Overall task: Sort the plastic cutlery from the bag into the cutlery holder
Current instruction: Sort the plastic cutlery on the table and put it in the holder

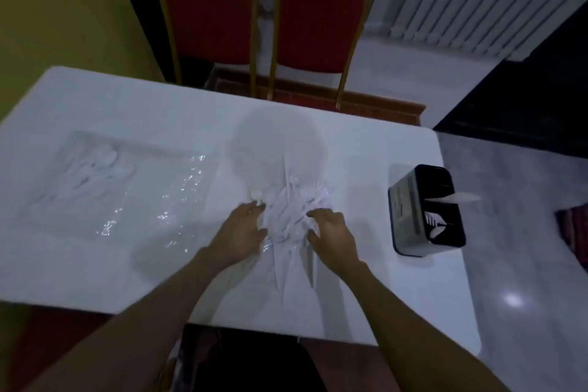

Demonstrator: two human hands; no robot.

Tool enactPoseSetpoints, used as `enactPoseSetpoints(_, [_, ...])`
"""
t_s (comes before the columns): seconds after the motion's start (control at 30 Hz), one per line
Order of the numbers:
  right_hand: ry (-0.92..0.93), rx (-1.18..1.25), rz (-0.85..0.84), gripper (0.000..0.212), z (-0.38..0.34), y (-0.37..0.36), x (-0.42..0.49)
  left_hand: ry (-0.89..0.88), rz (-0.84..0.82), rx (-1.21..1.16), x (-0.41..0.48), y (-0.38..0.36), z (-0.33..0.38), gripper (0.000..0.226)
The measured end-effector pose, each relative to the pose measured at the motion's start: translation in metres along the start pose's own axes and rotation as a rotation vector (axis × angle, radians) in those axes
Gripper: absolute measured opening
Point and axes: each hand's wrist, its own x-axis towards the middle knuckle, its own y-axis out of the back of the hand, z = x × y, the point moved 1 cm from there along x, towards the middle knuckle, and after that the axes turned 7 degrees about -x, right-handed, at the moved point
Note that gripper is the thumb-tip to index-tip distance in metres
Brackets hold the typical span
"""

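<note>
A pile of white plastic cutlery, forks and knives mixed, lies on the white table in front of me. My left hand touches the pile's left side with fingers spread. My right hand rests on its right side, fingers bent over the pieces; whether it grips any is unclear. A clear plastic bag with more white cutlery inside lies at the left. The black cutlery holder stands near the right edge with a few white pieces in its compartments and one sticking out to the right.
Two red chairs with gold frames stand behind the table's far edge. A round shadow falls on the tabletop beyond the pile. The table's right edge is just past the holder, with grey floor below it.
</note>
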Motion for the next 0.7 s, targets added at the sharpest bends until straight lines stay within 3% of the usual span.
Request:
enactPoseSetpoints(0.07, [0.041,-0.045,-0.007,0.047,-0.001,-0.017,0.001,-0.054,-0.056,0.098,0.001,-0.016,-0.005,0.085])
enactPoseSetpoints(0.23, [0.161,-0.108,-0.003,0.052,0.001,-0.059,0.018,-0.009,-0.082,0.310,0.019,-0.055,-0.031,0.090])
enactPoseSetpoints(0.43, [0.131,-0.029,-0.012,0.054,0.032,-0.048,0.034,-0.004,-0.012,0.244,0.026,-0.050,-0.038,0.095])
enactPoseSetpoints(0.63, [0.142,0.011,0.026,0.052,0.059,-0.025,0.045,-0.075,0.158,0.087,0.034,-0.045,-0.035,0.048])
enactPoseSetpoints(0.7, [0.137,-0.051,0.132,0.044,0.053,-0.025,0.052,-0.074,0.246,0.069,0.034,-0.042,-0.029,0.038])
